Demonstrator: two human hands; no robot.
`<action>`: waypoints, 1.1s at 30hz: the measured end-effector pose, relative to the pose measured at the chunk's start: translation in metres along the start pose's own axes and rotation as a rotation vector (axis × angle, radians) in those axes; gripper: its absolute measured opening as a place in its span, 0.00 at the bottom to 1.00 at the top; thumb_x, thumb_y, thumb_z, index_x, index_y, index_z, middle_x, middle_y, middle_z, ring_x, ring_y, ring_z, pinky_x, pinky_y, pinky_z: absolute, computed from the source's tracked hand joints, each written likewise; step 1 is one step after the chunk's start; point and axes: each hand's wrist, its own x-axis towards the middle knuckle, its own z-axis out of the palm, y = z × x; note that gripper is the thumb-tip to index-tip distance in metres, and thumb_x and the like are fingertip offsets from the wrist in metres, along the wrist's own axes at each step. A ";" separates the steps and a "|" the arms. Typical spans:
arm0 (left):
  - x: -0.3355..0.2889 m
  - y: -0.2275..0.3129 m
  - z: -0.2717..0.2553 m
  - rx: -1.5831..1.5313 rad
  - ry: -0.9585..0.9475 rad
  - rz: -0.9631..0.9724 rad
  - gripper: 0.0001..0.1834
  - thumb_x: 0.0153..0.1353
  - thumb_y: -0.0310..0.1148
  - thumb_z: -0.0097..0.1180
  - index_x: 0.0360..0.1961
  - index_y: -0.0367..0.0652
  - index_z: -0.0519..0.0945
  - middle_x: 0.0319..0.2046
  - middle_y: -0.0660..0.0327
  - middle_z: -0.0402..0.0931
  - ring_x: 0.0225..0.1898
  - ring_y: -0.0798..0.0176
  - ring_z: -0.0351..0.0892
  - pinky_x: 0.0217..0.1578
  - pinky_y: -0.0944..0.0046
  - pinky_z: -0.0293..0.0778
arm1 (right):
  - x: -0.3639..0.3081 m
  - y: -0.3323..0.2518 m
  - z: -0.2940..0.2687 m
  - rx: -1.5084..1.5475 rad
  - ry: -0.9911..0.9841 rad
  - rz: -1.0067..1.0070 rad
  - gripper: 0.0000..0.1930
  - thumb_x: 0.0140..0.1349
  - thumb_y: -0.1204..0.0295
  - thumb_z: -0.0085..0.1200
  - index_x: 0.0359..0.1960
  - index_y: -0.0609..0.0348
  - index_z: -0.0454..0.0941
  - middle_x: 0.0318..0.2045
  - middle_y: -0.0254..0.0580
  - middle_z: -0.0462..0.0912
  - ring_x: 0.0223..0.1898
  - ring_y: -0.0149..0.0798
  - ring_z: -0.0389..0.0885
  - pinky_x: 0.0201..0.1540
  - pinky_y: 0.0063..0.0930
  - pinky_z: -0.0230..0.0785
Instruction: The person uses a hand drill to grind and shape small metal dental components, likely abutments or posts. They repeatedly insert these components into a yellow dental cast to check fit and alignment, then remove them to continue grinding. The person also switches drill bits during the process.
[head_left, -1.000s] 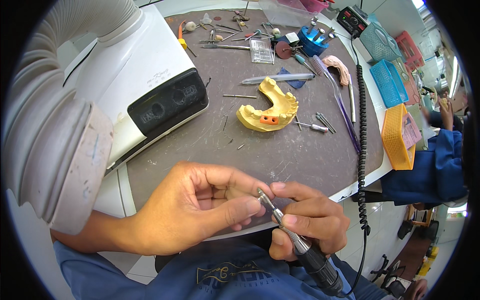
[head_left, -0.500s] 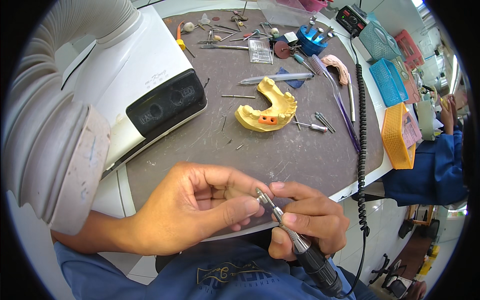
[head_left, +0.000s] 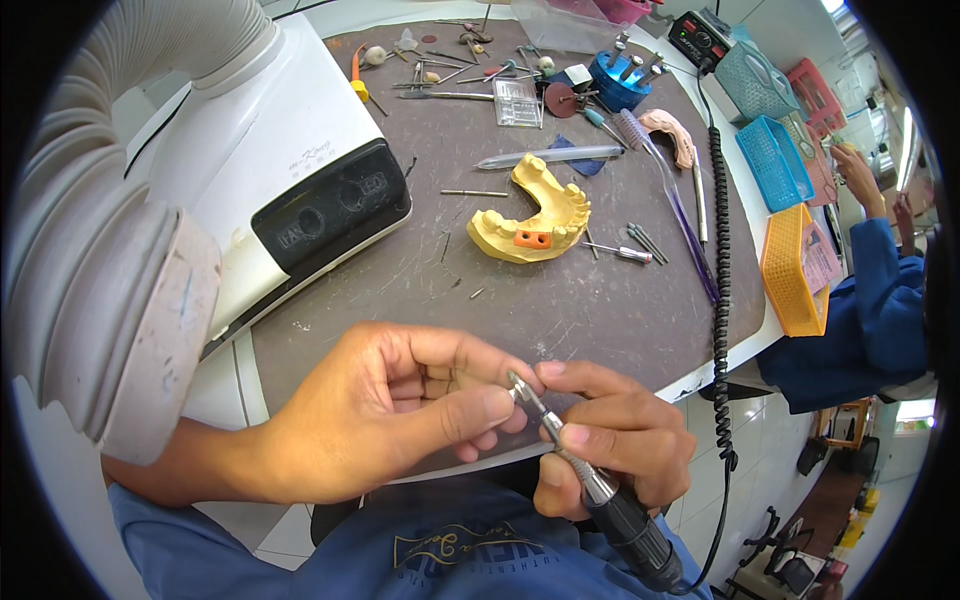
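My right hand (head_left: 615,440) grips a slim metal and black rotary handpiece (head_left: 590,485), its tip pointing up and left. My left hand (head_left: 395,410) pinches a very small piece between thumb and fingers right at that tip (head_left: 518,385); the piece itself is mostly hidden by my fingers. Both hands are over the near edge of the dark grey work mat (head_left: 560,310). Farther back on the mat lies a yellow plaster jaw model (head_left: 535,225) with an orange patch.
A white dust-extraction unit (head_left: 290,170) with a wide ribbed hose (head_left: 110,260) fills the left. Burs, hand tools and a blue bur stand (head_left: 615,80) lie at the back. A black coiled cord (head_left: 720,280) runs down the right. Coloured baskets (head_left: 795,265) and another person's blue sleeve (head_left: 880,310) are at right.
My hands and the handpiece have barely shifted. The person at the right has moved their arm a little.
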 end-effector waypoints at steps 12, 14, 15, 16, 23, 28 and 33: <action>0.002 0.000 -0.004 -0.025 -0.044 -0.007 0.12 0.69 0.27 0.54 0.49 0.32 0.76 0.37 0.58 0.81 0.34 0.73 0.78 0.37 0.72 0.76 | 0.000 0.001 0.001 -0.009 0.011 -0.013 0.14 0.51 0.78 0.70 0.37 0.66 0.77 0.27 0.49 0.82 0.38 0.58 0.87 0.37 0.39 0.85; 0.002 0.000 -0.003 -0.030 -0.045 -0.015 0.12 0.69 0.27 0.54 0.49 0.32 0.76 0.37 0.58 0.81 0.34 0.73 0.78 0.37 0.72 0.75 | 0.000 0.001 0.000 0.010 -0.001 -0.015 0.15 0.51 0.77 0.70 0.37 0.66 0.77 0.27 0.49 0.82 0.38 0.58 0.87 0.39 0.41 0.85; 0.002 0.000 -0.003 -0.035 -0.042 -0.018 0.12 0.69 0.28 0.54 0.49 0.32 0.76 0.37 0.58 0.81 0.34 0.73 0.78 0.37 0.72 0.75 | 0.000 0.001 -0.001 0.032 -0.018 -0.017 0.15 0.52 0.77 0.70 0.38 0.66 0.77 0.27 0.49 0.82 0.38 0.58 0.87 0.40 0.42 0.85; 0.002 -0.001 -0.003 -0.041 -0.039 -0.021 0.12 0.69 0.28 0.54 0.49 0.32 0.76 0.37 0.59 0.81 0.34 0.73 0.78 0.37 0.72 0.75 | 0.000 0.001 -0.001 0.054 -0.035 -0.018 0.15 0.52 0.77 0.70 0.38 0.67 0.77 0.27 0.48 0.82 0.38 0.57 0.87 0.41 0.43 0.84; 0.001 0.001 -0.003 -0.044 -0.035 -0.034 0.12 0.69 0.28 0.54 0.49 0.33 0.76 0.36 0.59 0.81 0.34 0.73 0.79 0.37 0.72 0.75 | 0.001 0.000 0.000 0.043 -0.025 0.000 0.14 0.52 0.77 0.70 0.38 0.68 0.77 0.27 0.48 0.82 0.35 0.55 0.87 0.45 0.48 0.83; 0.001 -0.001 -0.005 -0.058 -0.039 -0.019 0.13 0.69 0.28 0.54 0.51 0.32 0.75 0.37 0.58 0.81 0.35 0.73 0.79 0.36 0.72 0.75 | 0.001 0.001 0.001 0.031 -0.003 0.003 0.13 0.52 0.79 0.69 0.36 0.68 0.77 0.26 0.49 0.82 0.34 0.56 0.87 0.44 0.47 0.84; 0.002 -0.001 -0.004 -0.069 -0.038 -0.027 0.13 0.68 0.27 0.55 0.51 0.32 0.75 0.37 0.59 0.81 0.34 0.73 0.79 0.36 0.72 0.76 | 0.002 0.002 0.000 0.030 -0.022 -0.023 0.13 0.52 0.79 0.68 0.37 0.68 0.77 0.27 0.50 0.82 0.34 0.56 0.87 0.43 0.47 0.84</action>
